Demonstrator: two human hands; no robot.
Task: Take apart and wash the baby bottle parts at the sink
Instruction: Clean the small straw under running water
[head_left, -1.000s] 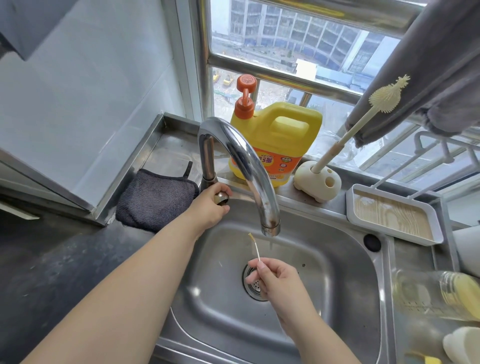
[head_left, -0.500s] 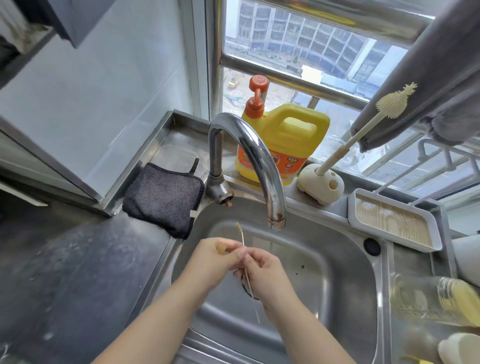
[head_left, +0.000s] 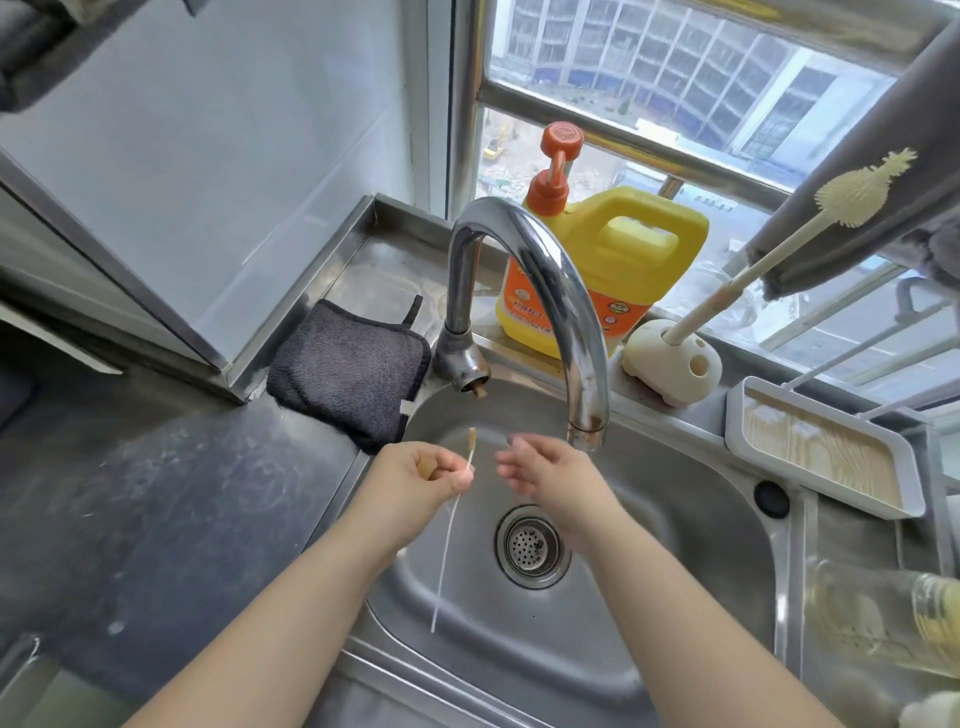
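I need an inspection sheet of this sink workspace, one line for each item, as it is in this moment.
Surface: steel sink with drain strainer; dark counter to its left; no water seen running from the faucet.
Job's things: thin straw brush, bristle tip upward, over the basin; clear bottle lying at the right edge.
Clutter: yellow detergent jug, dark cloth, bottle brush in holder, white tray.
Hands: left hand pinches the straw brush; right hand open, holding nothing, below the spout.
Cables: nothing seen.
Surroundings: window behind the sink, grey towel hanging top right.
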